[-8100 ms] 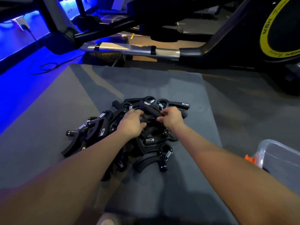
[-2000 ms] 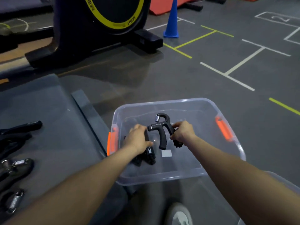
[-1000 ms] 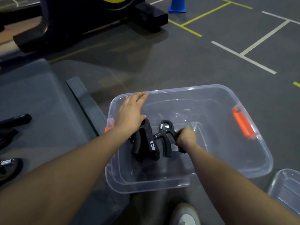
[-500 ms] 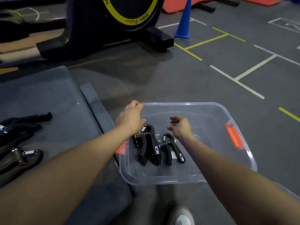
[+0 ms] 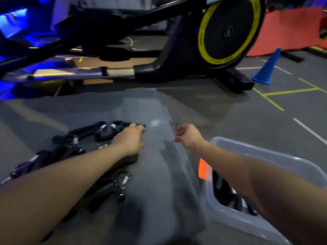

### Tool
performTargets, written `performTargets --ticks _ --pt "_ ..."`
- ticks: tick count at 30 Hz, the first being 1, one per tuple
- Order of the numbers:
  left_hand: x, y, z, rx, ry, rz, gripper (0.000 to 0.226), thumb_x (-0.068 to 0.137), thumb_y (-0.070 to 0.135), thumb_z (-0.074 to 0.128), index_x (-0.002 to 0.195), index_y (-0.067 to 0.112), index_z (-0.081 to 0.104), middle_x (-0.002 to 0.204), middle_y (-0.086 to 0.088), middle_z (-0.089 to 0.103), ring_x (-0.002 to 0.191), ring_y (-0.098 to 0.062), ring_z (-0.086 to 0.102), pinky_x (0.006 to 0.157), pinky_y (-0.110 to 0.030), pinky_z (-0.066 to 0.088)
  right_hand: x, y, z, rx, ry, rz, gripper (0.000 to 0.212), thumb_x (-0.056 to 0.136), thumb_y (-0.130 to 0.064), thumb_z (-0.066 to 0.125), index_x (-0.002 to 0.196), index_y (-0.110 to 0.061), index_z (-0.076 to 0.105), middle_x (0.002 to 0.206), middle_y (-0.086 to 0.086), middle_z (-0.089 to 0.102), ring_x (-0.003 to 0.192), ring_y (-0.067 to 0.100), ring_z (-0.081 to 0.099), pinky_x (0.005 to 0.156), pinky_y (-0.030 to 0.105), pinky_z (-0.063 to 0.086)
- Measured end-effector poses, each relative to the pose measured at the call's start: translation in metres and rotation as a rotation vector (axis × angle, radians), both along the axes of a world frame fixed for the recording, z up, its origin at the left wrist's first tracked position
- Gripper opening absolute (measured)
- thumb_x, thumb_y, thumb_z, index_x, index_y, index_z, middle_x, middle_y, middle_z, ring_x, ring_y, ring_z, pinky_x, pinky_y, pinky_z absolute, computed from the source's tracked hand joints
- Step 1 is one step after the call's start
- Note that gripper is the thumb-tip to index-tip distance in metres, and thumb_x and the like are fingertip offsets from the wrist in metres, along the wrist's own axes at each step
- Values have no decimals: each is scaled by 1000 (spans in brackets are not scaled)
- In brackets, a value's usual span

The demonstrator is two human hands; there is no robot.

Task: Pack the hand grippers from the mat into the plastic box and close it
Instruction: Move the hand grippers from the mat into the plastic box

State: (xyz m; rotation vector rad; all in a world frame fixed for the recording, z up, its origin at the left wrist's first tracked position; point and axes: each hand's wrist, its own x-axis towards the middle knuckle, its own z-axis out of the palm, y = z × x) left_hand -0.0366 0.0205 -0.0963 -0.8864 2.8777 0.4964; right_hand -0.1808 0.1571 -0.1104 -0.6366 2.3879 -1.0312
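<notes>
We see the hand grippers [image 5: 74, 149] piled at 9 o'clock on the grey mat [image 5: 155, 174], black with coil springs. Our left hand [image 5: 130, 138] rests on the pile's right end, fingers on a handle; whether it grips we cannot tell. Our right hand [image 5: 187, 134] hangs over the mat's right edge, fingers loosely curled, holding nothing. Bare mat lies between the hands. The plastic box [image 5: 290, 167] sits at 4 o'clock just off the mat edge, lid off, orange latch [image 5: 203, 169] on its left wall, several black grippers inside. Grey floor [image 5: 247, 121] with painted lines beyond; exercise machine [image 5: 177, 50] at 12, blue cone [image 5: 266, 68] at 2.
</notes>
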Motion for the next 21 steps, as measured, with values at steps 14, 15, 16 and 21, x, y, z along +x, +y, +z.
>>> performTargets --ticks 14,15,16,21 --pt "88 -83 -49 133 -54 243 55 86 25 64 135 21 42 136 -5 41 126 -24 46 105 -38 40 71 -117 -70 288 -2 151 33 83 -15 68 110 2 62 118 19 65 112 31 61 87 30 47" --pt "88 -85 -53 142 -51 247 55 85 26 64 136 20 41 136 -4 41 126 -24 46 105 -38 40 70 -117 -75 295 -3 141 34 82 -17 70 109 2 62 116 19 66 110 31 61 83 29 47" --pt "88 -86 -55 150 -48 253 56 85 26 64 136 20 41 136 -4 41 126 -24 46 105 -38 40 70 -118 -79 298 -6 135 36 81 -19 71 109 2 63 114 19 66 108 31 62 81 29 46" --pt "80 -89 -60 163 -23 278 52 86 26 63 133 20 44 134 -5 43 124 -24 48 104 -40 41 79 -127 -92 287 26 166 29 77 -16 75 100 0 65 105 17 68 95 26 63 84 32 49"
